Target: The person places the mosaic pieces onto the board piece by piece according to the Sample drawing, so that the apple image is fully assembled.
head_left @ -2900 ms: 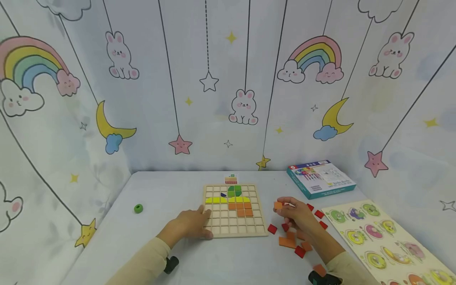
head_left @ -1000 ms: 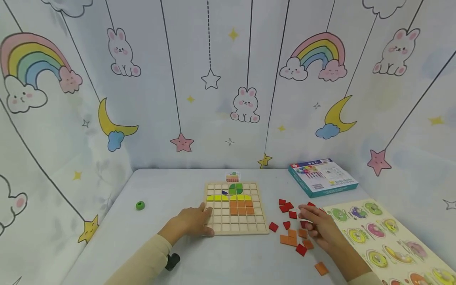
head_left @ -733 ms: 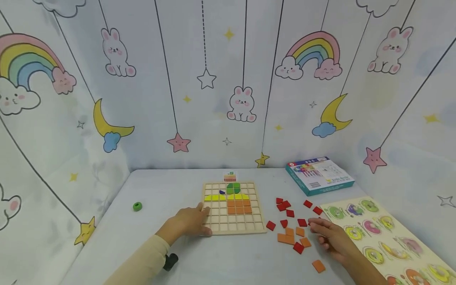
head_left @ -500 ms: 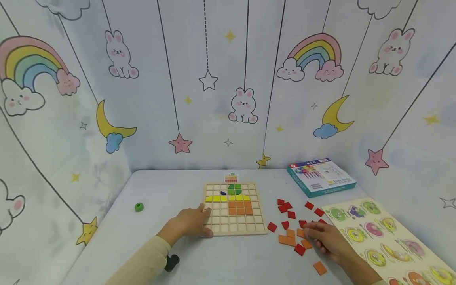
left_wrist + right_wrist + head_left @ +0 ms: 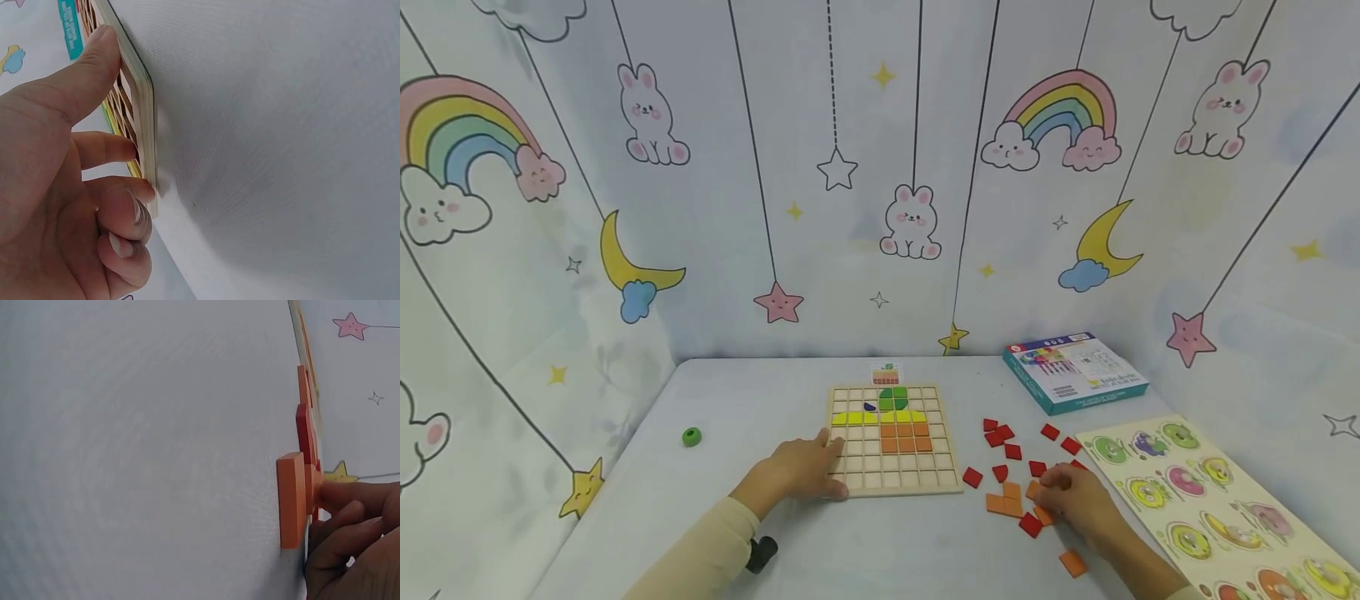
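Note:
A wooden grid board (image 5: 895,481) lies mid-table, with green, yellow, dark blue and orange tiles in its cells. My left hand (image 5: 801,467) rests on its front left corner. In the left wrist view the thumb (image 5: 94,72) lies on the rim, two fingers touch the edge and the other two are curled in. On the right my right hand (image 5: 1075,497) is down among loose tiles, with curled fingers pinching a small orange tile (image 5: 1032,492); the thumb is hidden. Another orange tile (image 5: 291,500) stands nearest in the right wrist view.
Several red tiles (image 5: 1012,452) and orange tiles (image 5: 1003,504) lie right of the board. A picture card (image 5: 887,374) sits behind it. A box (image 5: 1075,373) and a fruit picture sheet (image 5: 1206,510) are farther right; a green bead (image 5: 692,437) is at left.
My right hand set an orange tile in the board's lower orange row. It then went back right to the loose tiles and curled its fingers at one. The left hand stayed put.

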Demonstrator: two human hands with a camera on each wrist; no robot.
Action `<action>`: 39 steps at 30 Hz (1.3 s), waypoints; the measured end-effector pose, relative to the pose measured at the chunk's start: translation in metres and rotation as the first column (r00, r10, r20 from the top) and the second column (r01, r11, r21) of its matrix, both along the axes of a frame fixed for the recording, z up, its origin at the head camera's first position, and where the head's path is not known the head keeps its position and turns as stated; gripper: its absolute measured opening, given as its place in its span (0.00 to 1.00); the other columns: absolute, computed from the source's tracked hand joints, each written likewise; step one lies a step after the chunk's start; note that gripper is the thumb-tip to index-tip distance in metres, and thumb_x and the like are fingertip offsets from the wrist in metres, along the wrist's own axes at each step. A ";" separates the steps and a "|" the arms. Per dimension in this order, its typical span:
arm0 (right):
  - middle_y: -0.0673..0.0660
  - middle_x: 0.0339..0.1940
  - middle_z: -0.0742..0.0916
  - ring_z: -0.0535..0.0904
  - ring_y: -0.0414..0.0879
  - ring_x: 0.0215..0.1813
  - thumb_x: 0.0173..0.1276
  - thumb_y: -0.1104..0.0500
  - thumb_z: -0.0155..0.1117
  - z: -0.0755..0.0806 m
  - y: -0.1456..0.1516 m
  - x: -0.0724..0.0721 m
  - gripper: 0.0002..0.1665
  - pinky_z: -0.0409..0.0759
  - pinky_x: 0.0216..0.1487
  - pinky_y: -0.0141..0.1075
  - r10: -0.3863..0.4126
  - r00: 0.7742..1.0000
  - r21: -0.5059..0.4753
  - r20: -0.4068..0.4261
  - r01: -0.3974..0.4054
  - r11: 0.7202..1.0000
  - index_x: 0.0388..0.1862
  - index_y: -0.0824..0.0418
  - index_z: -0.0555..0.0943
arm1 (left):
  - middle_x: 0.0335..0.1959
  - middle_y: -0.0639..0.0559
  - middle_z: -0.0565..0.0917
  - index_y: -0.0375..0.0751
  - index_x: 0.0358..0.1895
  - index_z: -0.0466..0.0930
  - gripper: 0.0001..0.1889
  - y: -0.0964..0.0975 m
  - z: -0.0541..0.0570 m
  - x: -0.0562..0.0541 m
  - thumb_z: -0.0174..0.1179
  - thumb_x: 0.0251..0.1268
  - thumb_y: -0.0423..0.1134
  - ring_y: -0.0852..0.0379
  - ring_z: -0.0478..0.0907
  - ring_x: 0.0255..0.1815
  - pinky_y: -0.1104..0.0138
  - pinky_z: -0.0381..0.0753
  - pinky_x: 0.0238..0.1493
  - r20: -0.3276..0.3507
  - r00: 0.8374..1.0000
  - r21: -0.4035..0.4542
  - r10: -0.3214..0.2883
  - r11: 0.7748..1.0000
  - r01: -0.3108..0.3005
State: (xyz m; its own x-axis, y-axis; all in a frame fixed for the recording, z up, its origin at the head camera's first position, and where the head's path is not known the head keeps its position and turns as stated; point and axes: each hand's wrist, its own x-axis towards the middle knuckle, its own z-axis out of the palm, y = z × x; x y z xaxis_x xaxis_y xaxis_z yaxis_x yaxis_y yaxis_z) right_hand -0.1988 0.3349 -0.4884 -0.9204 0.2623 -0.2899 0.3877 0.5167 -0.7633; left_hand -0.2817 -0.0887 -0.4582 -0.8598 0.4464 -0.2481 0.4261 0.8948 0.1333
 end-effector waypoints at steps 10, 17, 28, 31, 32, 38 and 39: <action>0.53 0.35 0.78 0.72 0.44 0.29 0.77 0.46 0.61 0.016 0.001 -0.009 0.35 0.72 0.27 0.29 -0.095 0.994 -0.375 -0.048 0.070 0.924 0.76 0.58 0.68 | 0.76 0.36 0.68 0.45 0.76 0.68 0.47 -0.001 -0.002 -0.002 0.67 0.57 0.68 0.36 0.78 0.65 0.46 0.80 0.61 -0.012 1.000 -0.004 -0.003 1.000 0.003; 0.51 0.41 0.80 0.73 0.41 0.29 0.81 0.51 0.56 0.034 -0.034 -0.041 0.27 0.73 0.29 0.26 -0.104 0.989 -0.586 -0.103 0.025 0.810 0.74 0.54 0.70 | 0.76 0.35 0.68 0.44 0.76 0.68 0.47 -0.002 0.000 -0.001 0.67 0.57 0.67 0.36 0.77 0.66 0.45 0.79 0.63 -0.004 1.000 0.005 0.000 1.000 0.000; 0.55 0.48 0.87 0.74 0.39 0.28 0.77 0.58 0.63 0.031 -0.115 -0.105 0.28 0.74 0.27 0.24 -0.042 0.972 -0.623 -0.233 -0.116 0.774 0.73 0.60 0.73 | 0.76 0.36 0.67 0.45 0.76 0.68 0.46 -0.001 0.003 0.003 0.67 0.58 0.66 0.36 0.76 0.67 0.45 0.78 0.64 -0.003 1.000 0.015 0.004 1.000 -0.004; 0.58 0.46 0.87 0.73 0.42 0.29 0.76 0.60 0.63 0.024 -0.140 -0.114 0.27 0.72 0.27 0.26 -0.005 0.969 -0.599 -0.246 -0.148 0.787 0.72 0.62 0.73 | 0.76 0.37 0.68 0.45 0.76 0.68 0.46 -0.001 0.003 0.003 0.68 0.58 0.66 0.36 0.76 0.67 0.45 0.78 0.64 -0.005 1.000 0.013 0.004 1.000 -0.004; 0.59 0.45 0.88 0.73 0.42 0.28 0.75 0.60 0.63 0.021 -0.147 -0.116 0.26 0.72 0.27 0.27 0.005 0.969 -0.589 -0.247 -0.154 0.793 0.70 0.62 0.74 | 0.76 0.37 0.68 0.45 0.76 0.68 0.46 -0.001 0.004 0.002 0.68 0.58 0.66 0.36 0.76 0.67 0.45 0.78 0.64 -0.005 1.000 0.013 0.004 1.000 -0.004; 0.55 0.26 0.83 0.74 0.41 0.23 0.71 0.59 0.68 0.004 -0.183 -0.124 0.22 0.73 0.23 0.29 0.116 0.969 -0.451 -0.220 -0.207 0.869 0.61 0.62 0.80 | 0.77 0.37 0.67 0.46 0.76 0.68 0.46 -0.002 0.000 -0.001 0.67 0.58 0.66 0.36 0.75 0.68 0.45 0.77 0.65 0.015 1.000 0.020 0.011 1.000 -0.012; 0.54 0.27 0.83 0.74 0.41 0.23 0.70 0.58 0.69 0.002 -0.188 -0.124 0.21 0.73 0.23 0.29 0.141 0.966 -0.397 -0.218 -0.220 0.891 0.60 0.61 0.81 | 0.77 0.37 0.66 0.46 0.76 0.68 0.46 -0.002 0.000 -0.001 0.67 0.58 0.67 0.36 0.75 0.68 0.45 0.77 0.65 0.020 1.000 0.020 0.011 1.000 -0.011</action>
State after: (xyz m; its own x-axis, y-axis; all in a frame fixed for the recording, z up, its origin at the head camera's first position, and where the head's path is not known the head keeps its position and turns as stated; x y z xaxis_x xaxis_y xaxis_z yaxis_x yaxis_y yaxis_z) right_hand -0.3228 0.1471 -0.4864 -0.9866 -0.0210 -0.1621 0.1554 0.1862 -0.9701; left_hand -0.2828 -0.0907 -0.4583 -0.8598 0.4419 -0.2560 0.4133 0.8965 0.1595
